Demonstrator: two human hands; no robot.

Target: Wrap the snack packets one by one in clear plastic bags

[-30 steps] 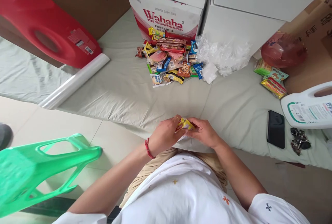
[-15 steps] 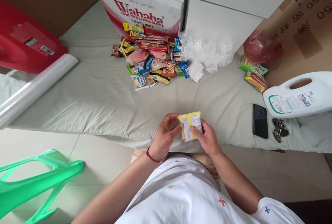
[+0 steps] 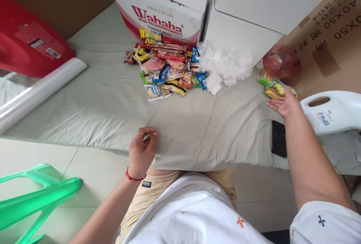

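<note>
My left hand (image 3: 143, 147) hovers over the front edge of the cloth with its fingers curled in and the thumb against them; nothing shows in it. At the far right, my right hand (image 3: 284, 102) reaches out with fingers stretched and apart. It is at a yellow snack packet (image 3: 278, 89), which lies on a small stack of packaged snacks (image 3: 264, 77). The thumb is close to the packet; whether it touches is hard to see. Just behind the stack rests a clear reddish round container (image 3: 282, 61).
A heap of wrapped snacks (image 3: 169, 67) lies before the Wahaba-style printed carton (image 3: 160, 14). Crumpled clear plastic (image 3: 227, 63) sits beside it. A black phone (image 3: 278, 138) and white detergent bottle (image 3: 332, 112) are near my right arm. A plastic roll (image 3: 42, 93), red jug (image 3: 31, 37) and green stool (image 3: 42, 195) stand left.
My right hand has carried the yellow packet from in front of me to the stack at the right and its fingers have opened. My left hand let go of it and moved left.
</note>
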